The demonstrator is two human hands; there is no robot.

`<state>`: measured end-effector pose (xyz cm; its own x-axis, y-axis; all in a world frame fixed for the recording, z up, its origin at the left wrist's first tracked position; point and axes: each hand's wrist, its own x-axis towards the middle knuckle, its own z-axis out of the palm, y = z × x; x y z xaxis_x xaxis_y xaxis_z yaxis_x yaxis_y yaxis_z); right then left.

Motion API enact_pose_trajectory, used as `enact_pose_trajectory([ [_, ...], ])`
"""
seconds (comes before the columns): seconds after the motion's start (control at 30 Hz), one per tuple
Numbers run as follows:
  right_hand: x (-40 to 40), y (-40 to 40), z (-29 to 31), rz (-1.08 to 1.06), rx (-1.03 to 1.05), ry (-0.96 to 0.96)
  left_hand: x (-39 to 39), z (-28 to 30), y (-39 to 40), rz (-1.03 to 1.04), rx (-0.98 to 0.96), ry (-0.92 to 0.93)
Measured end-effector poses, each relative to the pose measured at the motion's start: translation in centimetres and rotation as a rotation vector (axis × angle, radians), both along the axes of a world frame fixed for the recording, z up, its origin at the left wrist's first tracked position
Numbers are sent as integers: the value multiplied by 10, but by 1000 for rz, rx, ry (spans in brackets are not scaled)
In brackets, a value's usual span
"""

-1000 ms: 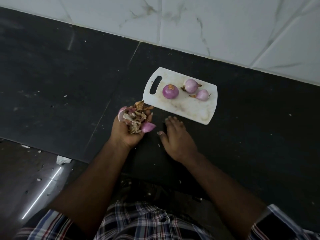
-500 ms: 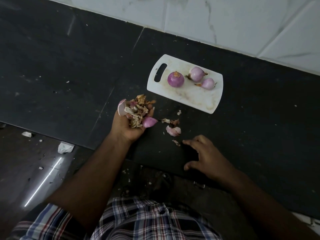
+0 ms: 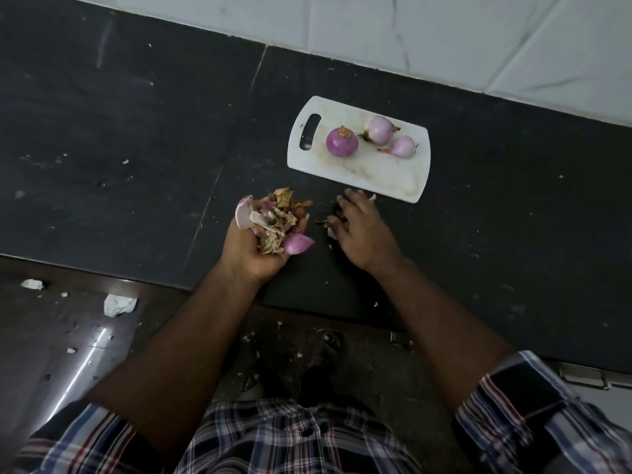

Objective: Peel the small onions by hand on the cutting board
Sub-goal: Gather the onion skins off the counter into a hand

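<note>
Down on the dark counter point(image 3: 513, 217) lies a white cutting board point(image 3: 393, 176), its slotted handle toward the left. Three small onions sit on it, all with their purple flesh showing: a darker round onion point(image 3: 342, 142) nearest the handle, a paler onion point(image 3: 380, 130) behind and to its right, and a smaller pale onion point(image 3: 403, 146) just beside that one, toward the board's right edge. The two paler ones are close together; whether they touch cannot be told.

Nearer the person, in front of the board's left half, the left hand point(image 3: 263, 249) is turned palm up and cupped, its fingers curled around a heap of onion peels point(image 3: 273, 222), dry brown and papery white scraps mixed with purple pieces. One purple piece sticks out to the right of the palm.

Just beside it, the right hand point(image 3: 359, 230) rests palm down on the counter, close to the board's near edge, its fingers spread and bent over a few loose scraps point(image 3: 331, 232) lying there. Whether the fingers actually pinch any of them cannot be told.

Small white flecks dot the counter. Below its front edge, the floor point(image 3: 68, 336) carries more bits and a crumpled white scrap point(image 3: 119, 304). Plaid sleeves point(image 3: 506, 425) and shirt show at the bottom, and a white marbled wall point(image 3: 444, 35) runs behind the counter.
</note>
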<state>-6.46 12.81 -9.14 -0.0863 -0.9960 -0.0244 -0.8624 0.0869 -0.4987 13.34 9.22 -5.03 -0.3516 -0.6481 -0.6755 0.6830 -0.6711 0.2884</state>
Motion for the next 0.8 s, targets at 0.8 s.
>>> enact_pose_trajectory([
  [0.8,48,53,19,12,42,207,22,5,8,-141,10,-18],
])
